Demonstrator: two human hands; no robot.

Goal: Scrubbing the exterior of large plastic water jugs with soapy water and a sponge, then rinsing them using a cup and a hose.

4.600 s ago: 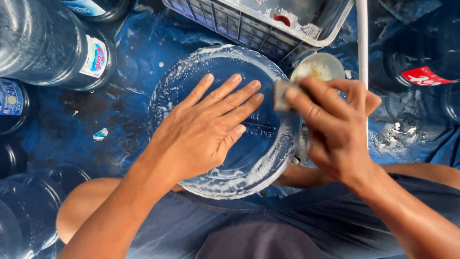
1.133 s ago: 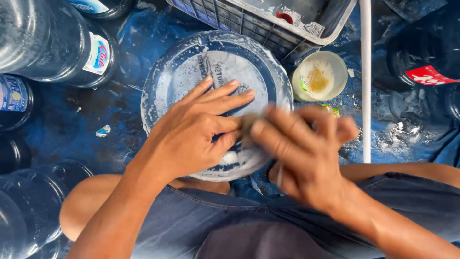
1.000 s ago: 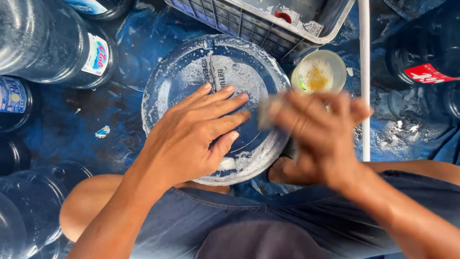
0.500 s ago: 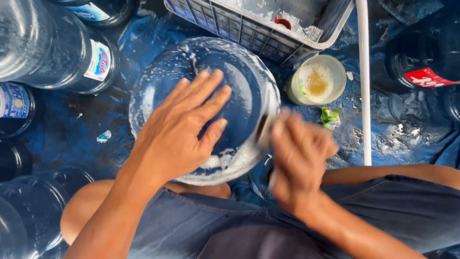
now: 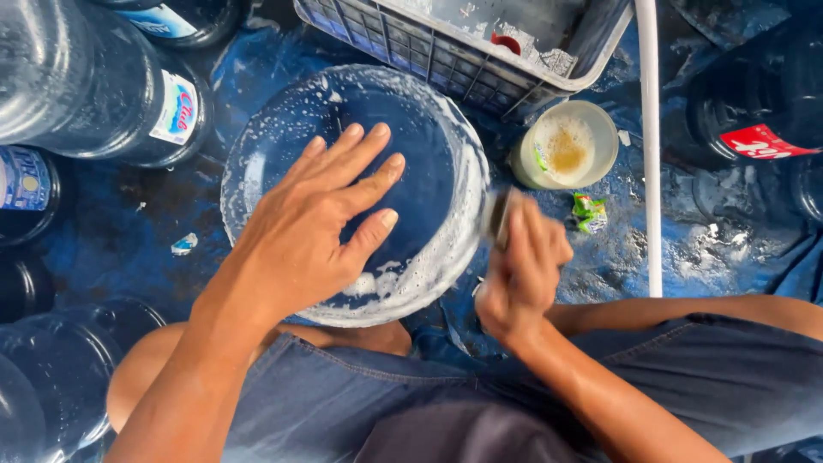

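At the far left lie big clear plastic water jugs [image 5: 77, 77], smooth and round-sided, on a wet blue floor [image 5: 103, 257]. Next comes the left hand [image 5: 313, 227], fingers spread and pressed flat on the soapy bottom of a large clear jug [image 5: 429, 137], not clasping anything. That jug stands between the knees with its round base facing straight up toward the camera, so its long axis runs away from the viewer; the base is a see-through blue disc ringed with white foam, thickest along the near and right rim. Just right of the rim, the right hand [image 5: 523, 270] is curled tight around a small grey scrub pad [image 5: 497, 219] (blurred, so its texture is hard to tell) touching the jug's side. Further right sit a pale round cup [image 5: 591, 129] of yellowish liquid, a white grid crate [image 5: 446, 60] above, and a thin white pipe [image 5: 650, 154] running upright
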